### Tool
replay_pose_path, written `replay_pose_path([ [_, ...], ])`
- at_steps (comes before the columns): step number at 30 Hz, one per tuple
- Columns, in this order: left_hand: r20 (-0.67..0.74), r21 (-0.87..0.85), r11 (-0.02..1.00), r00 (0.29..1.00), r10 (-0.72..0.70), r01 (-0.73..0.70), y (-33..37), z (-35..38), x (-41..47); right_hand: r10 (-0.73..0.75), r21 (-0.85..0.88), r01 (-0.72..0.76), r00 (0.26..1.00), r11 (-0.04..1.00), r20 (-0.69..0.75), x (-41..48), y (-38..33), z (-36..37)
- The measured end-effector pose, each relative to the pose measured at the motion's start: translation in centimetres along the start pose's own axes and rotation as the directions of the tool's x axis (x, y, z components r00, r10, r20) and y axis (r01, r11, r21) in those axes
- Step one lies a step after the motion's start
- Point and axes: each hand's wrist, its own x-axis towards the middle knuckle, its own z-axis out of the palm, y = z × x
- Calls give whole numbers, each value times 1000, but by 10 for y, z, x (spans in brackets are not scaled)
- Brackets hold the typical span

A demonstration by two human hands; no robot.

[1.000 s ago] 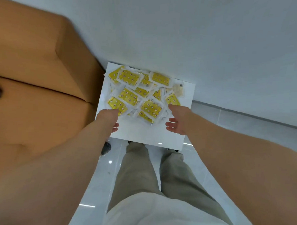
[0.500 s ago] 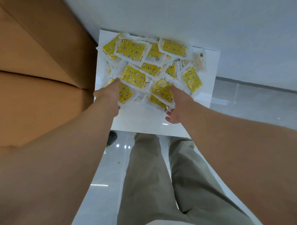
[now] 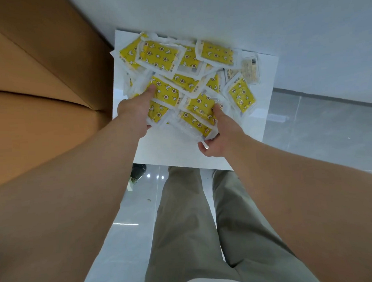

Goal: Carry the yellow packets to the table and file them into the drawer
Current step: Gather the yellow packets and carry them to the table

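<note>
Head view, looking down past my own arms. My left hand (image 3: 135, 113) is at the near-left edge of the heap of yellow packets (image 3: 184, 81). The thumb lies flat on top of one packet and the fingers are tucked under the heap's edge, so I am pinching the packets between thumb and fingers. My right hand (image 3: 221, 137) takes the near-right edge the same way, with the thumb pressed on a packet's yellow face and the fingers curled up from below around its clear plastic margin. Both hands are closed on packets, neither is spread. The heap sits on a white top (image 3: 177, 152), toward its far side and up against the pale wall (image 3: 249, 12). The packets overlap at all angles. One pale packet (image 3: 250, 72) at the far right of the heap shows printed text rather than yellow. A brown cardboard box (image 3: 40, 100) stands just beside the top on the left, cut off by the frame. My left fingers are almost wholly hidden under the plastic. How many packets each hand has hold of, I cannot tell. The print on the packets is too small to read. Below the top are my khaki trousers (image 3: 184, 226) and a glossy grey floor (image 3: 320, 124). A dark object (image 3: 138, 172) on the floor is half covered by my left forearm and I cannot make it out.
</note>
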Motion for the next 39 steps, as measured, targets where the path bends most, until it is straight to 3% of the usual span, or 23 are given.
replay_pose_path([
  [7, 96, -27, 1000, 995, 15, -12, -6, -1, 10, -73, 262, 12, 972, 965, 225, 10, 10, 1],
  [10, 152, -78, 997, 988, 7, 5, -8, -3, 14, -107, 327, 18, 961, 945, 256, 16, 17, 1],
  [17, 219, -261, 964, 976, 4, 55, -19, -5, 20, -73, 329, 9, 981, 944, 182, 23, 38, -6],
  [23, 157, -236, 971, 988, 1, 37, -29, -13, 11, -72, 307, 43, 994, 951, 85, 24, 40, -18],
  [32, 105, -238, 971, 994, 2, 24, -39, -26, -12, -127, 11, 127, 992, 992, -13, 6, 47, -27],
  [36, 55, -220, 975, 998, 0, 12, -40, -37, -25, -57, 86, 62, 996, 994, -66, -12, 44, -43],
  [39, 29, -209, 978, 1000, -1, 7, -43, -44, -36, -58, 156, 57, 998, 986, 2, -20, 44, -57],
])
